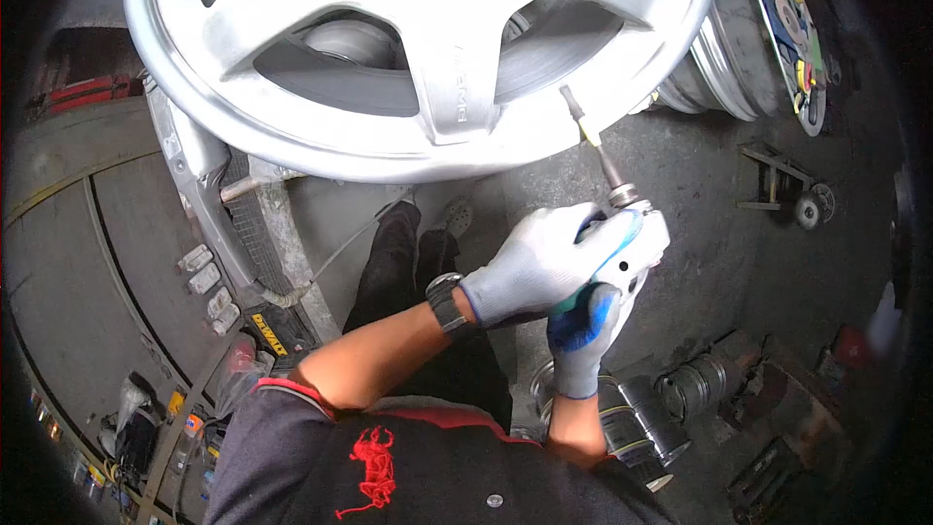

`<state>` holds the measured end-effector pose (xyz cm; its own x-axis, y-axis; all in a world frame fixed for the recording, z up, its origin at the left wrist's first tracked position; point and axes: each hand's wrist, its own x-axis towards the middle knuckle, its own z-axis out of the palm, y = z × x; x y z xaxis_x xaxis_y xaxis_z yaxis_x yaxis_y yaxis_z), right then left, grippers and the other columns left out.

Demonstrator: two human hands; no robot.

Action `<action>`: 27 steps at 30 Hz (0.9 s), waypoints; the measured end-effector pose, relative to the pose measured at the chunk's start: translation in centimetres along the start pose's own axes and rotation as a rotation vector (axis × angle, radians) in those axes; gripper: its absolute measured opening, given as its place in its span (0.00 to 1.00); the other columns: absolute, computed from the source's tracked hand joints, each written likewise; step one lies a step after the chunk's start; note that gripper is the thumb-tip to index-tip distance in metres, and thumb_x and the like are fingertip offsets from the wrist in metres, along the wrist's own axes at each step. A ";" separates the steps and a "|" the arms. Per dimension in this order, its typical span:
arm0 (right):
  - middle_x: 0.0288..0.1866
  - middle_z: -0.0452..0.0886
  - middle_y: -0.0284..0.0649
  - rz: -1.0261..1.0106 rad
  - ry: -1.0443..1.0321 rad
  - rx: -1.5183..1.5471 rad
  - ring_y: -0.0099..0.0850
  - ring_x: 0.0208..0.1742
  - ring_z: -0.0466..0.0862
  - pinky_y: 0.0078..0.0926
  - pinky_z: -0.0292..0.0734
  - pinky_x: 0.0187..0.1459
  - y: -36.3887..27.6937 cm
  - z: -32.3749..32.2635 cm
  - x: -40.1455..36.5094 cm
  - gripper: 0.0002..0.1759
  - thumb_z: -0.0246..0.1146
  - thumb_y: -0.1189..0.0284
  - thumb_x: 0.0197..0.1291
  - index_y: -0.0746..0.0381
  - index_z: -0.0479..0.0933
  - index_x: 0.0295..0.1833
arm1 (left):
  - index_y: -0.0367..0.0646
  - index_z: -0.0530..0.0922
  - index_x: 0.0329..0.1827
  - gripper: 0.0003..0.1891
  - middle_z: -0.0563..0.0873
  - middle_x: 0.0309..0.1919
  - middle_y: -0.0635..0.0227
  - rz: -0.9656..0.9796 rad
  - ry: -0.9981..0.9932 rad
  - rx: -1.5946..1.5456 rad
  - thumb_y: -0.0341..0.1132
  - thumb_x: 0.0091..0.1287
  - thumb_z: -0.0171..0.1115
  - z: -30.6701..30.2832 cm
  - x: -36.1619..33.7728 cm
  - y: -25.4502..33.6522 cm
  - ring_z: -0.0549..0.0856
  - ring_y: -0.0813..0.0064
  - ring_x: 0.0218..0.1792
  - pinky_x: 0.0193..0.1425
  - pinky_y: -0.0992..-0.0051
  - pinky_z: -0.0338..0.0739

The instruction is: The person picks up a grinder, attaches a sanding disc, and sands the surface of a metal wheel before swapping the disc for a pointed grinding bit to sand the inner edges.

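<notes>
Both of my hands wear white gloves with blue palms and are wrapped round a die grinder (610,167). My left hand (544,255), with a dark watch at its wrist, closes over the tool's front part. Just below it, my right hand (583,335) grips the body, where a bit of teal casing shows between the gloves. The grinder's long shaft points up and its narrow tip overlaps the lower right rim of a silver alloy wheel (455,87). That wheel has broad spokes and lettering on the middle one. Fingers hide most of the grinder's body.
A metal stand (199,160) rises at the wheel's left. More rims (724,53) stand at the upper right beside a tray (814,117) of tools and discs. Other rims (646,418) lie low on the right. A small wheeled frame (777,180) sits farther right.
</notes>
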<state>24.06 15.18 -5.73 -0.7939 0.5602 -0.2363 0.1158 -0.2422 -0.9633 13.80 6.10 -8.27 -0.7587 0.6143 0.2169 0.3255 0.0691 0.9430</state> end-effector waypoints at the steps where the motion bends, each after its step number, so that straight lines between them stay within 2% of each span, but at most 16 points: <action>1: 0.76 0.68 0.45 0.001 -0.025 -0.031 0.39 0.77 0.70 0.43 0.64 0.78 0.3 -0.1 -0.2 0.54 0.68 0.43 0.65 0.59 0.50 0.84 | 0.30 0.80 0.59 0.18 0.86 0.43 0.49 0.046 0.040 0.033 0.33 0.71 0.63 -0.1 -0.6 -0.1 0.89 0.53 0.38 0.39 0.62 0.83; 3: 0.76 0.68 0.45 0.003 -0.052 -0.061 0.39 0.77 0.70 0.43 0.64 0.78 0.9 -0.7 -0.8 0.55 0.68 0.43 0.65 0.59 0.49 0.84 | 0.30 0.79 0.59 0.18 0.86 0.44 0.49 0.090 0.080 0.068 0.33 0.72 0.63 -0.2 -1.2 0.3 0.89 0.52 0.38 0.39 0.62 0.83; 5: 0.77 0.67 0.45 0.039 -0.060 -0.095 0.39 0.77 0.70 0.42 0.64 0.77 1.3 -1.3 -1.1 0.54 0.68 0.43 0.66 0.60 0.49 0.84 | 0.29 0.79 0.59 0.18 0.86 0.44 0.49 -0.371 0.026 -0.257 0.33 0.71 0.63 -0.4 -1.3 1.1 0.89 0.51 0.39 0.40 0.61 0.83; 6: 0.77 0.67 0.45 0.038 -0.061 -0.095 0.39 0.77 0.70 0.42 0.64 0.77 1.0 -0.9 -1.0 0.54 0.68 0.43 0.66 0.60 0.49 0.84 | 0.31 0.80 0.58 0.17 0.87 0.41 0.48 -0.172 0.042 -0.102 0.34 0.71 0.63 -0.3 -1.3 0.8 0.89 0.51 0.39 0.41 0.62 0.83; 7: 0.77 0.67 0.45 0.031 -0.048 -0.055 0.39 0.77 0.70 0.42 0.64 0.77 0.4 -0.4 -0.7 0.54 0.67 0.44 0.67 0.61 0.50 0.84 | 0.31 0.80 0.58 0.17 0.87 0.41 0.48 -0.171 0.044 -0.103 0.34 0.71 0.63 -0.1 -1.2 0.7 0.89 0.51 0.39 0.41 0.62 0.83; 10: 0.76 0.67 0.45 -0.023 -0.039 -0.013 0.39 0.77 0.70 0.41 0.63 0.77 0.5 -0.3 -0.1 0.53 0.67 0.44 0.67 0.61 0.51 0.84 | 0.34 0.81 0.55 0.14 0.87 0.38 0.49 -0.474 -0.072 -0.358 0.37 0.75 0.62 -0.2 0.5 1.1 0.89 0.52 0.37 0.40 0.62 0.82; 14: 0.77 0.67 0.45 -0.038 -0.031 -0.052 0.39 0.78 0.69 0.41 0.63 0.78 0.4 -0.5 -0.6 0.55 0.68 0.43 0.65 0.61 0.51 0.84 | 0.34 0.81 0.53 0.14 0.86 0.38 0.48 -0.393 -0.052 -0.299 0.38 0.76 0.61 -0.5 0.0 1.5 0.89 0.52 0.36 0.39 0.62 0.81; 16: 0.77 0.67 0.45 -0.032 -0.052 -0.060 0.39 0.78 0.69 0.41 0.63 0.78 0.2 -0.3 -0.5 0.55 0.68 0.42 0.65 0.61 0.50 0.84 | 0.34 0.81 0.54 0.15 0.86 0.37 0.48 -0.260 0.043 -0.229 0.39 0.77 0.60 -0.2 -0.6 1.4 0.88 0.52 0.36 0.39 0.63 0.81; 19: 0.77 0.67 0.45 0.003 -0.040 -0.025 0.39 0.77 0.70 0.42 0.63 0.78 -0.3 0.1 -0.3 0.55 0.68 0.42 0.65 0.61 0.51 0.84 | 0.34 0.81 0.56 0.14 0.87 0.38 0.50 -0.340 0.000 -0.317 0.36 0.77 0.60 0.1 -0.1 1.0 0.88 0.53 0.35 0.39 0.63 0.81; 23: 0.76 0.68 0.45 -0.051 -0.047 -0.048 0.40 0.77 0.70 0.42 0.63 0.77 0.3 -0.1 -0.4 0.53 0.67 0.43 0.66 0.61 0.53 0.83 | 0.33 0.81 0.58 0.14 0.87 0.39 0.51 -0.319 -0.020 -0.244 0.34 0.76 0.60 0.5 -0.6 0.5 0.88 0.53 0.35 0.39 0.64 0.82; 25: 0.75 0.68 0.45 -0.053 -0.053 -0.046 0.39 0.76 0.71 0.42 0.63 0.77 0.3 -0.2 -0.9 0.52 0.66 0.43 0.67 0.61 0.53 0.83 | 0.33 0.81 0.59 0.14 0.86 0.40 0.50 -0.154 0.033 -0.162 0.32 0.75 0.61 -0.3 -1.3 1.1 0.88 0.53 0.35 0.40 0.64 0.83; 26: 0.75 0.69 0.45 -0.034 -0.073 -0.183 0.39 0.76 0.71 0.41 0.64 0.77 0.2 -0.5 -1.2 0.51 0.65 0.42 0.67 0.61 0.54 0.83 | 0.32 0.81 0.58 0.15 0.86 0.40 0.50 -0.024 0.100 -0.009 0.33 0.75 0.62 -0.3 -1.8 1.1 0.88 0.53 0.35 0.40 0.64 0.83; 27: 0.74 0.69 0.45 -0.016 -0.092 -0.319 0.39 0.75 0.72 0.41 0.64 0.76 0.1 -0.7 -1.4 0.51 0.65 0.41 0.68 0.61 0.54 0.83 | 0.32 0.81 0.58 0.15 0.86 0.40 0.50 -0.022 0.099 -0.007 0.33 0.75 0.62 -0.2 -2.1 1.1 0.88 0.53 0.35 0.40 0.64 0.83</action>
<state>25.65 14.92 -5.58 -0.8461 0.4845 -0.2224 0.2727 0.0349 -0.9615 15.62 4.75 -7.63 -0.8180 0.5318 0.2192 0.3039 0.0759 0.9497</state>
